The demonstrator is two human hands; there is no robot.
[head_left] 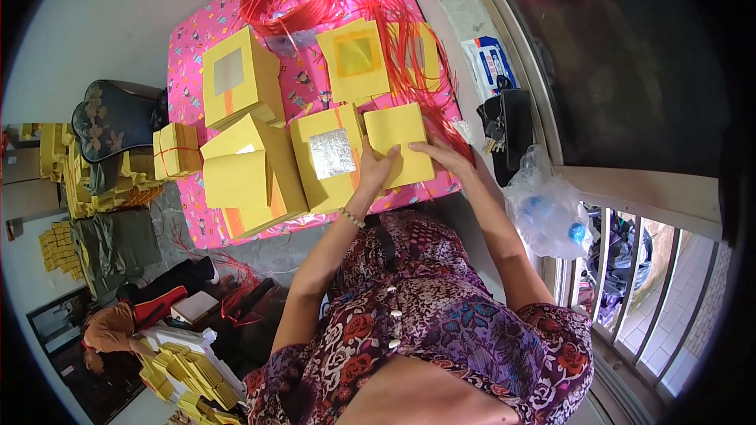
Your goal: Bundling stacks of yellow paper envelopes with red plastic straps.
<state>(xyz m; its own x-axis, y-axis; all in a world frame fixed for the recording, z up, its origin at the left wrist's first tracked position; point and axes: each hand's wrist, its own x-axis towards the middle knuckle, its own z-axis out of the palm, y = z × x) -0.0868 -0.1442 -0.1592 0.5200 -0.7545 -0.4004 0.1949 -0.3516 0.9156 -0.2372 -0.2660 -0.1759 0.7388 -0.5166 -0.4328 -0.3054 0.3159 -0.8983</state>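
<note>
At the near right of the table, a stack of yellow joss paper (396, 124) lies with its plain side up. My left hand (376, 167) closes on its left edge, thumb on top. My right hand (442, 154) grips the right edge, fingers along the side. Just left of my left hand is another yellow stack (321, 189) with a silver foil square on top. Further left stands a tall yellow stack (288, 181) with a folded-over plain sheaf on it. Behind that is one more tall stack (236, 106) with a pale square.
A pink patterned cloth (189, 47) covers the table. Red plastic strips lie in a coil (287, 0) at the back, trailing down the right side. A tied yellow bundle (176, 151) sits at the left edge. Another person (110, 327) is at lower left. A plastic bag (547, 208) hangs at right.
</note>
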